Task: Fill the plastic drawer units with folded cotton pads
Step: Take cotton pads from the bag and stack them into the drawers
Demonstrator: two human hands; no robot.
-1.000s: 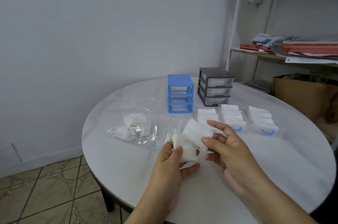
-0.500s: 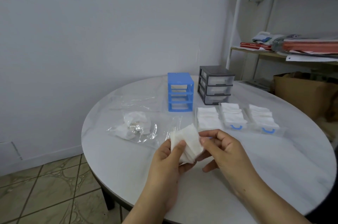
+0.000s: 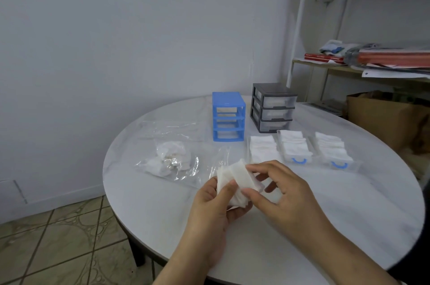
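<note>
Both hands hold a small stack of white cotton pads [image 3: 235,180] above the round table's front. My left hand [image 3: 216,210] grips the stack from below with the thumb on top. My right hand [image 3: 281,191] pinches the top pad's right side between thumb and fingers. Behind them lie three clear drawers [image 3: 300,147] pulled out on the table, each packed with folded pads. The blue drawer frame [image 3: 228,117] stands with its slots vacant. The grey drawer unit [image 3: 273,107] beside it has its three drawers in.
A clear plastic bag [image 3: 172,161] with crumpled cotton pads lies left of my hands on the white round table [image 3: 349,215]. A shelf rack [image 3: 372,61] with books and a brown cardboard box [image 3: 386,117] stand at the right.
The loosely spread pads have been gathered into a tighter stack. My right hand moved in from the side and now pinches the top pad.
</note>
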